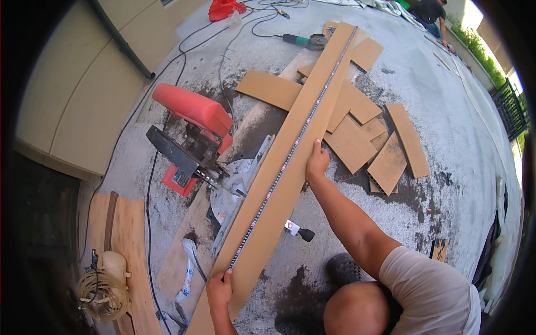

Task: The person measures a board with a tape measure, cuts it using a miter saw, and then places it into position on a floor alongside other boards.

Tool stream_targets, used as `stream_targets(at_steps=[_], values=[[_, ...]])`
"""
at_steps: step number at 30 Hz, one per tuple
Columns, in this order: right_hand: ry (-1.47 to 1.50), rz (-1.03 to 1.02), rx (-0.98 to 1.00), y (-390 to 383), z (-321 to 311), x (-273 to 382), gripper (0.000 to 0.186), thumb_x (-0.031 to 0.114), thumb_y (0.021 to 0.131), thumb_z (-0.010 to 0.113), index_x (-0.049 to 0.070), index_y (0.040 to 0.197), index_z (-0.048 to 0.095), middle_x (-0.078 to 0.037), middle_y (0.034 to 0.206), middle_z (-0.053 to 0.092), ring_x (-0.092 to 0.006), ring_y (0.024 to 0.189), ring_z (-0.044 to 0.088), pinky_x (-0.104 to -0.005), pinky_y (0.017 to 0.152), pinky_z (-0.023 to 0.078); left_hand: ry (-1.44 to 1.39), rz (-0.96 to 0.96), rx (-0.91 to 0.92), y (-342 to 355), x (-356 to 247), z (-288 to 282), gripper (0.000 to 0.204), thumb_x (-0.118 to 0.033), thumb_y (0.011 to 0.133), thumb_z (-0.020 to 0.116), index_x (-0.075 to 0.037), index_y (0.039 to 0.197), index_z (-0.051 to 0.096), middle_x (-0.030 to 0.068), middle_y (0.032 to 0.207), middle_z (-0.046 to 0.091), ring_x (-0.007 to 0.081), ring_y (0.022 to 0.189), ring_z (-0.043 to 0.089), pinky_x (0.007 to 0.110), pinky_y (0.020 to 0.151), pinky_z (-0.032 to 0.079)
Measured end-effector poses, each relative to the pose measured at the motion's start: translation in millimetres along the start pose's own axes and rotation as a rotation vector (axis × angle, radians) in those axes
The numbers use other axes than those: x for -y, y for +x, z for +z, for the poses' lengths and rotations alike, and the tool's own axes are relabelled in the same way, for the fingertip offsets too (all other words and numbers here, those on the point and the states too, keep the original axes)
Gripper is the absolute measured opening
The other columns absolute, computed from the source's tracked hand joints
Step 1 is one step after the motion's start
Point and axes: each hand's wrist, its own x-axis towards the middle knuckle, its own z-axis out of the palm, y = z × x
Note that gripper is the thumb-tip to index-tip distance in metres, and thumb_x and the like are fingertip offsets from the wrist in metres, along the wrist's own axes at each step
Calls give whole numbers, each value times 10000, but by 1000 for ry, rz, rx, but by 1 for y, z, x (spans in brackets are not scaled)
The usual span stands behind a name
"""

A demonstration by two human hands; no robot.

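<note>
A long tan board lies diagonally across a red miter saw, with a measuring tape stretched along its face. Near the lower end, my left hand is closed on the board, thumb on the tape. My right hand grips the board's right edge about halfway up, thumb on top and fingers partly hidden. A black-tipped saw handle shows beneath the board.
Offcuts lie to the right, an angle grinder beyond. Cables run over the concrete. A compressor with coiled hose, wood panels and a wall are left. A co-worker crouches at top right.
</note>
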Motion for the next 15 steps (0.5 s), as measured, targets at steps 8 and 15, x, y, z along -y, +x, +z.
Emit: stream_targets(at_steps=[8, 15], values=[[-120, -11, -21, 3, 6, 3, 557, 495, 962, 543, -52, 885, 615, -224, 886, 673, -349, 836, 643, -454, 799, 487, -41, -23, 38, 5, -5, -11, 463, -418, 936, 593, 30, 870, 690, 286, 844, 646, 479, 828, 621, 519, 735, 464], [-193, -44, 8, 1, 4, 7, 595, 512, 970, 494, -71, 1000, 611, -299, 1014, 663, -454, 981, 634, -496, 887, 469, -67, -23, 55, 6, 0, -8, 465, -419, 935, 587, 28, 856, 685, 278, 820, 641, 468, 816, 622, 502, 725, 466]])
